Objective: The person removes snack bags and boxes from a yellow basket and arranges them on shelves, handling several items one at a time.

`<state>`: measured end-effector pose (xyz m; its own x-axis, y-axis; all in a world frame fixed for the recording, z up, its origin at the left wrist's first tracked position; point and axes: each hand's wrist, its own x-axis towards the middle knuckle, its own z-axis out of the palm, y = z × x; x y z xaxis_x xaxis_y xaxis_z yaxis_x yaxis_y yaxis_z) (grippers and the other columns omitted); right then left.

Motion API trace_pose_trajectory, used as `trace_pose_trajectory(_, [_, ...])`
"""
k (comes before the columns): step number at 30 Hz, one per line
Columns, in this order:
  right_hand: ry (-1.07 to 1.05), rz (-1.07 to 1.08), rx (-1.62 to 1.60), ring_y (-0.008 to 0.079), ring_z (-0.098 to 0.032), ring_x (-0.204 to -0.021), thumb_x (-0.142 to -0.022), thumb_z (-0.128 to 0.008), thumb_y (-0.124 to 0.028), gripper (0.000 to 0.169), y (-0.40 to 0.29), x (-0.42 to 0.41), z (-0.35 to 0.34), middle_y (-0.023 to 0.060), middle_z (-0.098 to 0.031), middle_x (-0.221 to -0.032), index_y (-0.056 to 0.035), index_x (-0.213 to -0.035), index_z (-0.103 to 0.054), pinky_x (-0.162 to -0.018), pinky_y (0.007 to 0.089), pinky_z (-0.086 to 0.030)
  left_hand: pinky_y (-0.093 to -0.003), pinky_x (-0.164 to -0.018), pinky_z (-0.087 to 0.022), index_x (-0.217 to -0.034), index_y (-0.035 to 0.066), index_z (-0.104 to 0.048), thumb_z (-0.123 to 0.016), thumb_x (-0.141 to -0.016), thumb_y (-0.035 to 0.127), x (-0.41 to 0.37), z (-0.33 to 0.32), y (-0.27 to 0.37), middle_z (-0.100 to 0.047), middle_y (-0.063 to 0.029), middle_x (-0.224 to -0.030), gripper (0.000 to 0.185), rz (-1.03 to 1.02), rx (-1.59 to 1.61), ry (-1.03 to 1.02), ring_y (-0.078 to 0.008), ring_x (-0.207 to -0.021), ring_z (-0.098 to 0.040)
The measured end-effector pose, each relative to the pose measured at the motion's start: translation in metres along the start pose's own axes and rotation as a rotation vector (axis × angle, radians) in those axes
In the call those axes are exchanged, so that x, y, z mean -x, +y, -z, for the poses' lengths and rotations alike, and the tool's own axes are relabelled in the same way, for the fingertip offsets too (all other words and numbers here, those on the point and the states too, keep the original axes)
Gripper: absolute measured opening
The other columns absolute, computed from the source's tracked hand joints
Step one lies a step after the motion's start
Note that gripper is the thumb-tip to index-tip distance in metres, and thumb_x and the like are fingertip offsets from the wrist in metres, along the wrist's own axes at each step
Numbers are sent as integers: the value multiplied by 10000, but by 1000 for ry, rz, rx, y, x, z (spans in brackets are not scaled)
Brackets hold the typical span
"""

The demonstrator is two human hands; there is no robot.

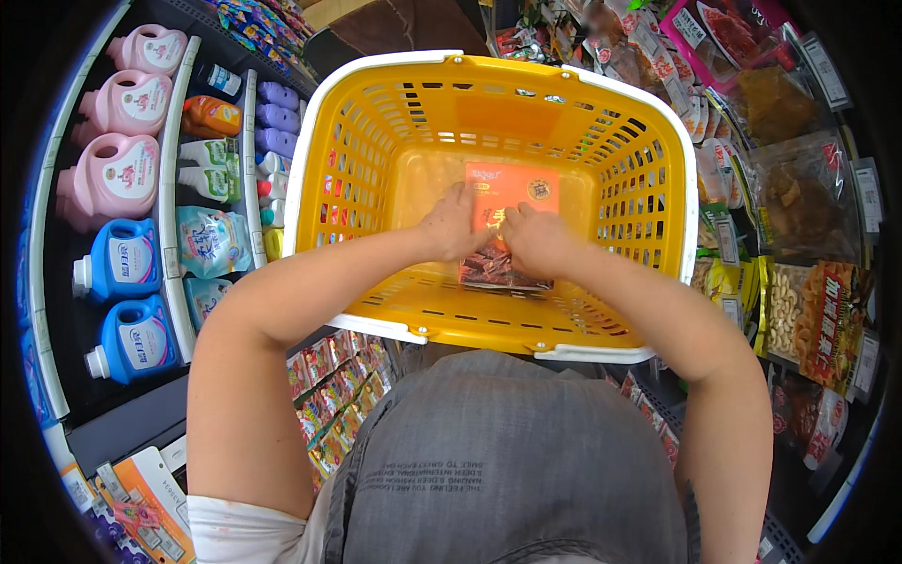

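Note:
A yellow plastic shopping basket [493, 331] with white handles folded down on its rim stands before me. In it lies an orange-red snack packet [518, 180] with a picture or window of dark dried food at its lower end. My left hand [454, 222] rests at the packet's left edge, fingers spread a little. My right hand [539, 240] is on the packet's middle and right part, its fingers bent over the surface. Whether the fingers pinch the packet is hard to tell.
On the left, shelves hold pink detergent jugs [120, 173], blue detergent jugs [134, 338] and a light blue refill pouch [211, 240]. To the right hang packaged foods, among them a bag of nuts [786, 310]. Small snack packets [338, 416] fill a rack below the basket.

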<state>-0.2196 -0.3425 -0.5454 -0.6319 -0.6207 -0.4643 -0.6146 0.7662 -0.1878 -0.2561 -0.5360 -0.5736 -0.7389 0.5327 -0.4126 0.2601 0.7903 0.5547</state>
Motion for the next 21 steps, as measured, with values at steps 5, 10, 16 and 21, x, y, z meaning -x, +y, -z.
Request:
trace_pose_trajectory(5, [140,61,80,330,-481,-1214,-589,-844,-323,871,4,7,-6,222,-495,-1266,51,-1284,-475,-852,371,-526,-613,-1089,-216,-1492,23,-173,-691,-693,636,31,21,17,-88,-283,-1526,1132,-161,-743,-228,-422,-1428,-97])
trace_pose_trajectory(10, [93,-50,227,372,-340,-1347,-551,-874,-375,1080,-18,14,-11,257,-344,-1431,44,-1398,-351,-971,520,-427,-569,-1080,-268,-1420,-75,-301,-709,-664,633,32,11,31,-170,-287,-1501,1114,-271,-764,-162,-440,-1394,-172])
trace_pose_trajectory(16, [119,-101,311,411,-293,-1360,-605,-824,-440,1087,-24,13,-18,275,-302,-1444,66,-1411,-297,-1009,603,-344,-504,-1068,-319,-1351,-139,-369,-684,-674,644,23,-3,31,-255,-312,-1455,1082,-318,-874,-67,-491,-1334,-257])
trace_pose_trajectory(21, [172,-69,331,420,-343,-1325,-679,-776,-426,1006,-17,1,-25,290,-334,-1417,85,-1397,-292,-1017,554,-366,-509,-1070,-315,-1301,-153,-427,-654,-697,615,17,2,33,-296,-325,-1430,1003,-312,-869,-117,-492,-1311,-303])
